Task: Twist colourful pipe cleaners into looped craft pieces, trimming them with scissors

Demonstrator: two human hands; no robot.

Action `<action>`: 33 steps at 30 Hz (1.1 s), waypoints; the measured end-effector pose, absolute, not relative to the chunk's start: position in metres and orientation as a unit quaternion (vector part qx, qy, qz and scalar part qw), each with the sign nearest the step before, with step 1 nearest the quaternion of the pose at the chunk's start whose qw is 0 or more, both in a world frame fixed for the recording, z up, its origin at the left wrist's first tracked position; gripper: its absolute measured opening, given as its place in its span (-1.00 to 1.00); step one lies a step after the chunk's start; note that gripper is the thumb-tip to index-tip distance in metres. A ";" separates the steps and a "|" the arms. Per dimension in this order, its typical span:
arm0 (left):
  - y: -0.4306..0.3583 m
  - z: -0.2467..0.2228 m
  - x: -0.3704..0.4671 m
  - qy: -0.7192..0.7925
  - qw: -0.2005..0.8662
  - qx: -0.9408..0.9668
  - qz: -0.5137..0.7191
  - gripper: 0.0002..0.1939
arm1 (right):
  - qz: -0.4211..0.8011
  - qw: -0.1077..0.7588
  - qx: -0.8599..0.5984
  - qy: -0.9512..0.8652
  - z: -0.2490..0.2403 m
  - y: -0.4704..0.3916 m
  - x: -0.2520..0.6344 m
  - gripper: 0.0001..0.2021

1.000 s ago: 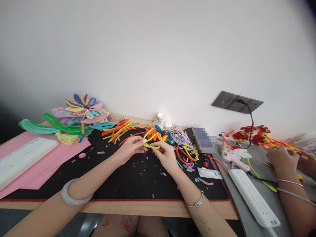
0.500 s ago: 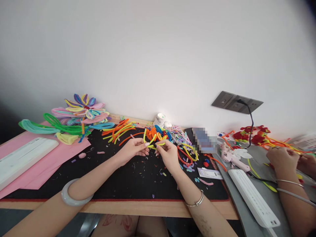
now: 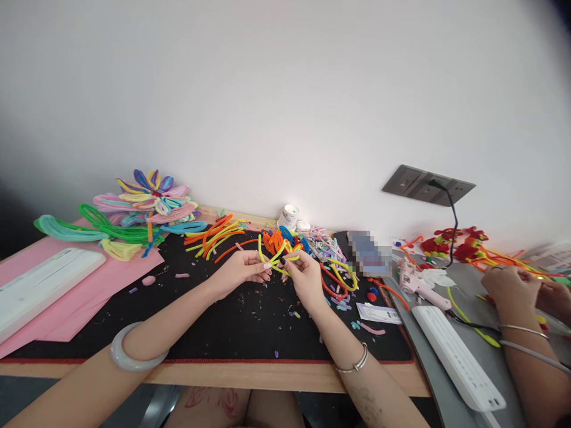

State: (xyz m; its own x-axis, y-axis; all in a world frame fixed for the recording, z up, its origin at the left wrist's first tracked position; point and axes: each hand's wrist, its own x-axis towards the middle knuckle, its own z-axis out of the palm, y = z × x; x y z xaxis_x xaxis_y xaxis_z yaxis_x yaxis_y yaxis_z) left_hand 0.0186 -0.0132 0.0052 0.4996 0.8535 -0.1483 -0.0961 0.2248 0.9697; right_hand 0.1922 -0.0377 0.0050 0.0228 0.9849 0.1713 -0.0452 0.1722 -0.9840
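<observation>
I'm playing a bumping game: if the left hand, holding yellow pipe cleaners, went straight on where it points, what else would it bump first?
Probably the right hand, which faces the left hand across the yellow pipe cleaners, though depth is unclear.

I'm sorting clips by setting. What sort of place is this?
Probably a craft worktable, whether at home or in a workshop I can't tell. A big fuzzy flower, what looks like a pink glue gun and the yellow stems held in the left hand and right hand suggest it.
</observation>
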 end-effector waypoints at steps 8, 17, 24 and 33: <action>-0.014 0.005 0.019 0.362 0.694 0.514 0.351 -0.76 | 0.470 0.554 -0.442 -0.525 0.006 -0.038 0.192 -0.89; -0.013 0.008 0.019 0.377 0.674 0.499 0.395 -0.76 | 0.474 0.547 -0.440 -0.532 0.011 -0.040 0.190 -0.87; -0.013 0.008 0.019 0.381 0.673 0.493 0.399 -0.75 | 0.452 0.541 -0.453 -0.546 0.011 -0.041 0.192 -0.87; -0.010 0.004 0.019 0.393 0.655 0.502 0.406 -0.73 | 0.502 0.538 -0.428 -0.525 0.008 -0.038 0.192 -0.84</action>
State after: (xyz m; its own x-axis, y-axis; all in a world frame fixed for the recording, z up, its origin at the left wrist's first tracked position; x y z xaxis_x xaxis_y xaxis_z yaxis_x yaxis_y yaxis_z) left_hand 0.0185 -0.0104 0.0040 0.3622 0.9259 -0.1074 -0.1381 0.1673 0.9762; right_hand 0.1918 -0.0376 0.0077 -0.0550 0.9894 0.1345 -0.0899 0.1292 -0.9875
